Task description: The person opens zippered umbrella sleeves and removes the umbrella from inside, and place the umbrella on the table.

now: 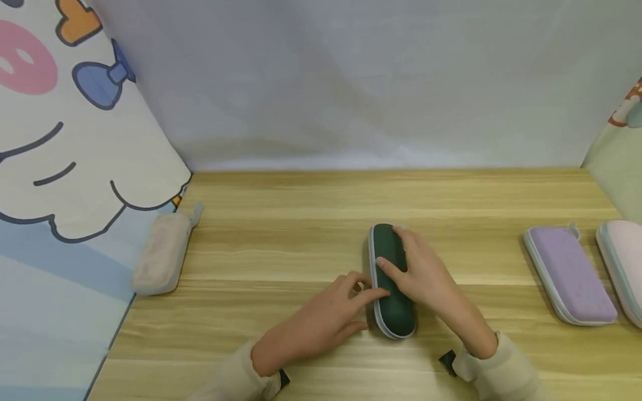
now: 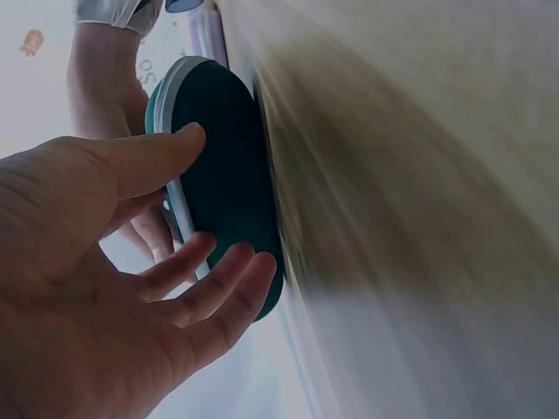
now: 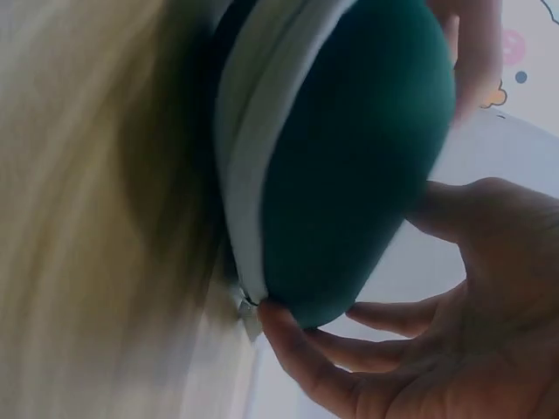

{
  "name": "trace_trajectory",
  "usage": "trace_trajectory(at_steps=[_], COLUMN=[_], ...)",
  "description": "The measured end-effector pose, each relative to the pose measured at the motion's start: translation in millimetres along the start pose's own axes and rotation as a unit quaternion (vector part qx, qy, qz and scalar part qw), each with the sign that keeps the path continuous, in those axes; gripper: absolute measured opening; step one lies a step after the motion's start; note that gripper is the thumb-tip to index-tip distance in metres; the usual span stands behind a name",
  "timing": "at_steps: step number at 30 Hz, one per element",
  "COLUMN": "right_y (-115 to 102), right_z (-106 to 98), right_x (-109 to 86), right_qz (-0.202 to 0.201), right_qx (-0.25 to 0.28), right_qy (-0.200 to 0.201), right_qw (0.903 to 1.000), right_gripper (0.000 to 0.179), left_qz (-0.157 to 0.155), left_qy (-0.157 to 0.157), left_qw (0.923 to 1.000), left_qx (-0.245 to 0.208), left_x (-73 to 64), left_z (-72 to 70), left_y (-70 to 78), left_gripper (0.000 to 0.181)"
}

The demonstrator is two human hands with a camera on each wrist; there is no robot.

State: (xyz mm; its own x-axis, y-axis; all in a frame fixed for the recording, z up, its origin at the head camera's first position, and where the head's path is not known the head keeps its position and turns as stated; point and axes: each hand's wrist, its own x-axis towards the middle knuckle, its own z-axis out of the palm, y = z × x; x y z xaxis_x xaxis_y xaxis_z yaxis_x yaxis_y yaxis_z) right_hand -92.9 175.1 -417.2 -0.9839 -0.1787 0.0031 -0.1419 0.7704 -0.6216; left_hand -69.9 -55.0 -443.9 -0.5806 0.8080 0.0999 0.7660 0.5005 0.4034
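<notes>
A dark green zippered case [image 1: 396,312], long with rounded ends and a pale grey zip band, lies lengthwise on the table between both hands. My right hand [image 1: 426,273] holds it from the right, thumb on the top and fingers around the far end. In the right wrist view a fingertip touches the zip band [image 3: 249,201] near a small zip pull [image 3: 250,319]. From the left, my left hand [image 1: 326,314] touches the case with loosely spread fingers. Its thumb and fingertips [image 2: 262,266] rest against the green side in the left wrist view.
A beige case [image 1: 163,253] with a loop lies at the table's left edge. On the right are a lilac zippered case [image 1: 572,273] and a pale pink one [image 1: 624,262], cut off by the frame. A white cloth [image 1: 371,89] hangs behind the wooden table [image 1: 281,223].
</notes>
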Motion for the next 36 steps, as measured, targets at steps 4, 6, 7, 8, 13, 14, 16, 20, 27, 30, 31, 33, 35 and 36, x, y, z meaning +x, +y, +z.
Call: trace_trajectory(at_steps=[4,6,7,8,13,14,16,20,27,30,31,33,35,36], right_y=[-1,0,1,1,7,8,11,18,30,36,39,43,48,51], right_z=[3,3,2,1,-6,-7,-11,-19,-31,-33,-34,-34,-33,-32], right_x=[-0.5,0.2,0.4,0.7,3.5,4.0,4.9,6.1,7.8,8.6,9.0,9.6,10.8,11.6], right_qz=[0.013,0.016,0.018,0.02,0.022,0.025,0.034,0.058,0.085,0.088,0.088,0.084,0.077,0.072], right_qx=[0.002,0.007,0.01,0.015,0.059,0.073,0.104,0.173,0.253,0.281,0.291,0.316,0.342,0.356], right_qy=[-0.007,-0.009,-0.011,-0.015,-0.036,-0.042,-0.056,-0.092,-0.125,-0.135,-0.138,-0.142,-0.147,-0.15], right_qw=[0.9999,0.9998,0.9997,0.9996,0.9974,0.9961,0.9924,0.9789,0.9555,0.9461,0.9428,0.9341,0.925,0.9197], right_gripper=[0.08,0.08,0.081,0.081,0.081,0.081,0.082,0.087,0.086,0.084,0.084,0.082,0.08,0.078], left_qz=[0.003,0.006,0.006,0.006,0.009,0.008,0.005,-0.008,-0.024,-0.02,-0.018,-0.017,-0.01,-0.002], left_qy=[-0.013,-0.013,-0.014,-0.013,0.003,0.007,0.008,0.001,0.002,0.009,0.011,0.016,0.022,0.024], left_qw=[0.9999,0.9999,0.9999,0.9999,0.9998,0.9998,0.9998,0.9995,0.999,0.9984,0.9982,0.9979,0.9978,0.9974], left_qx=[-0.008,-0.004,-0.002,0.004,0.018,0.019,0.02,0.031,0.038,0.052,0.056,0.061,0.063,0.068], left_x=[-2.0,-2.4,-2.4,-2.4,-2.8,-2.8,-2.9,-2.7,-3.0,-1.9,-1.3,-0.3,1.1,2.0], left_z=[-2.1,-3.7,-4.3,-4.7,-8.7,-9.4,-10.8,-11.4,-14.7,-16.2,-16.7,-17.6,-19.1,-20.1], left_y=[1.2,0.7,0.5,0.1,-1.7,-1.9,-2.1,-2.7,-3.1,-2.4,-2.2,-1.4,0.2,1.2], left_gripper=[0.076,0.073,0.071,0.069,0.054,0.051,0.046,0.039,0.031,0.029,0.029,0.03,0.031,0.032])
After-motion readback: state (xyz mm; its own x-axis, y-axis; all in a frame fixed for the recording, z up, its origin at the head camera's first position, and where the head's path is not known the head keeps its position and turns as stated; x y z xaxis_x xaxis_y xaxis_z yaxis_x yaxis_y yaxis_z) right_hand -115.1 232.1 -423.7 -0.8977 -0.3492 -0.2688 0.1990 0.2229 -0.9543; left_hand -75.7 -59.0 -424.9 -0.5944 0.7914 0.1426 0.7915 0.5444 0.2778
